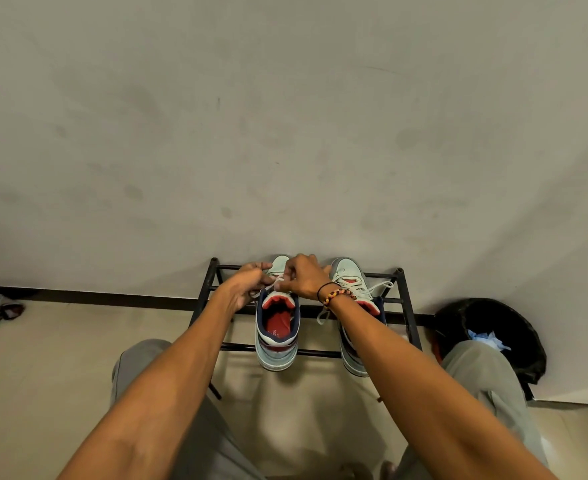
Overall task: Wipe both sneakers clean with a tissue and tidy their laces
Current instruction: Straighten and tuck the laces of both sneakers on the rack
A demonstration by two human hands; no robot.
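On a black shoe rack (408, 306), the left hand (251, 289) and right hand (303, 277) pinch the left sneaker's (277, 337) laces (275, 284), apparently mid-tying; its partner, the right sneaker (349, 275) at 3 o'clock, lies unlaced, likely next.

A black metal rack (407, 306) against the wall — beside it a black bin (514, 327) holding blue scraps (486, 339).

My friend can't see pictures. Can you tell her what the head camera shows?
Both hands, left hand and right hand, pinch the white laces of the left sneaker on a black rack. The right sneaker beside it has loose laces; a black bin stands to the right.
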